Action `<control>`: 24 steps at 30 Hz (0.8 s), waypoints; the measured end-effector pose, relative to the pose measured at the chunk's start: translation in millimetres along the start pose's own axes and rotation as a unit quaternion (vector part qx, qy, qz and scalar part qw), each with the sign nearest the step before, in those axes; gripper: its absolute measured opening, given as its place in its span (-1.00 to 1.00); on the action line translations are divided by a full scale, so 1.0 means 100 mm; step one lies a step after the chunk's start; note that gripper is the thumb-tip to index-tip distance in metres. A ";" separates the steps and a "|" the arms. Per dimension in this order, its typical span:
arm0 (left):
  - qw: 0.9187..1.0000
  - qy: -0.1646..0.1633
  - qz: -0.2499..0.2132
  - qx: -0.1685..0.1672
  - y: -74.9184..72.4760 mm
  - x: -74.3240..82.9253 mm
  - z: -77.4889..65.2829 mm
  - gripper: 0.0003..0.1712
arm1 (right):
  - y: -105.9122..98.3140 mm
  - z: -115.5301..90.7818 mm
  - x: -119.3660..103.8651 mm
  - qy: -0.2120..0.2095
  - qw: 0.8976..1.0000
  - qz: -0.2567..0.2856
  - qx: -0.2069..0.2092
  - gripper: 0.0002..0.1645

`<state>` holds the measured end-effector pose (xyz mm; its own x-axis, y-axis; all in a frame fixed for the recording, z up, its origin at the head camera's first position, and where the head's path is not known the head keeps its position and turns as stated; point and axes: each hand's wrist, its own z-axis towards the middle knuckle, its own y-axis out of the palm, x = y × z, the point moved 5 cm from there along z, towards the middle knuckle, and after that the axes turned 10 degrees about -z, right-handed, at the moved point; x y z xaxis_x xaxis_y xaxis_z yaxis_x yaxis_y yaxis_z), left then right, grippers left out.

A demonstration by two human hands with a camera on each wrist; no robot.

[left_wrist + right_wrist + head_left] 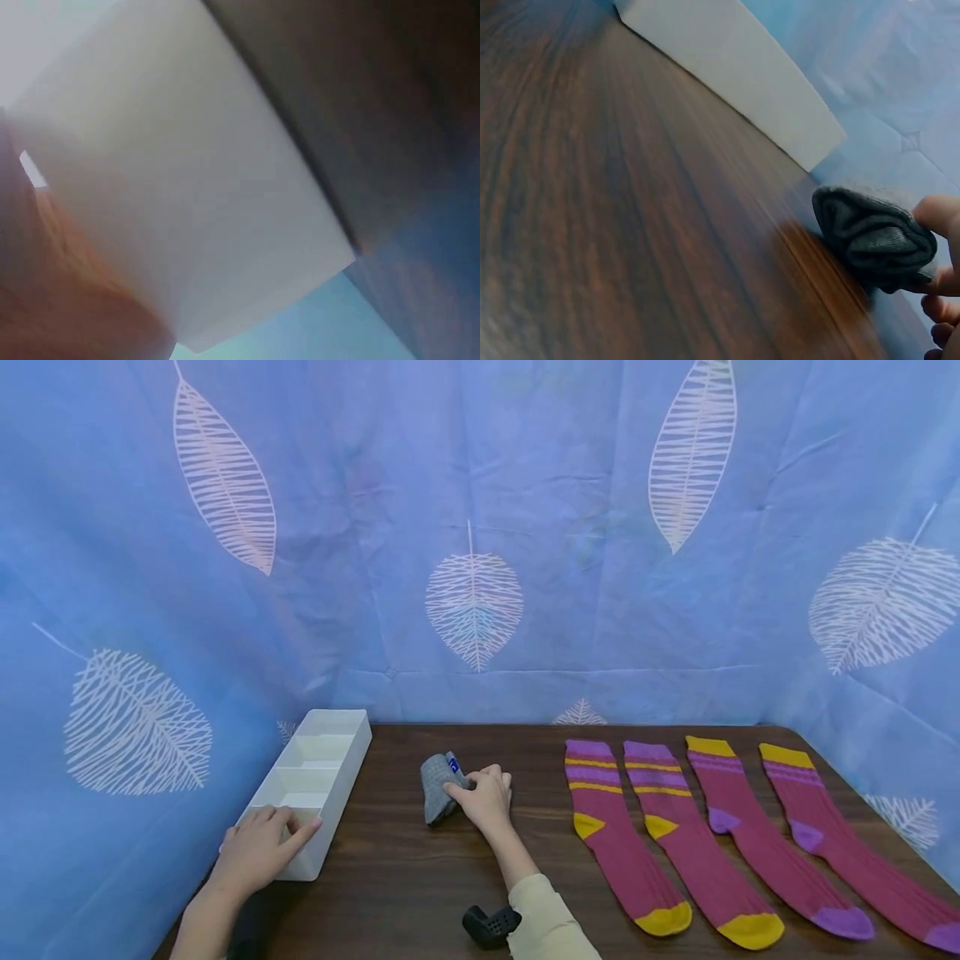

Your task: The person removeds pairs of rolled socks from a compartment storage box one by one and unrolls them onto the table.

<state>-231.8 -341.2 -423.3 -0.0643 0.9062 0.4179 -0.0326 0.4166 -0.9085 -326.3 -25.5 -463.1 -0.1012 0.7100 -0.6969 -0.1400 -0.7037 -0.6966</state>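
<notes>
A grey rolled pair of socks (438, 787) with a small blue label is pinched between the thumb and fingers of my right hand (486, 797), near the middle of the table. The right wrist view shows the dark folded layers at the end of the sock roll (877, 238), with the thumb on its upper side. Off to the left, my left hand (258, 850) grips the near end of a long white divided box (341, 793), its thumb reaching to the right wall. In the left wrist view the box's plain wall (202, 187) fills most of the picture.
Several long maroon socks with yellow and purple bands, such as the leftmost sock (611, 852), lie flat in a row on the right. A blue leaf-patterned curtain (480, 485) hangs behind the dark wooden table (397, 893). A black device (491, 927) sits at the right wrist.
</notes>
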 end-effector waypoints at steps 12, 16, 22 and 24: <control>0.993 0.066 -0.059 0.081 -0.45 0.49 0.06 -0.59 | -0.02 0.07 0.07 -0.009 0.997 -0.079 -0.017 -0.39; 0.986 0.076 -0.109 0.100 -0.52 0.77 0.12 -0.64 | -0.07 0.08 0.05 -0.027 0.999 -0.043 -0.008 -0.29; 0.982 0.077 -0.149 0.087 -0.32 1.16 0.29 -0.62 | -0.09 0.09 0.01 -0.072 0.997 -0.006 -0.012 -0.32; 0.984 0.085 -0.137 0.074 -0.19 1.25 0.35 -0.63 | -0.08 0.09 0.00 -0.086 0.996 -0.002 -0.015 -0.38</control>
<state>-274.2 -238.1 -353.6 0.1351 0.7658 0.6288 -0.1704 0.6431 -0.7466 -333.8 -19.8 -455.6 -0.2676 0.7058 -0.6559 -0.1113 -0.6988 -0.7066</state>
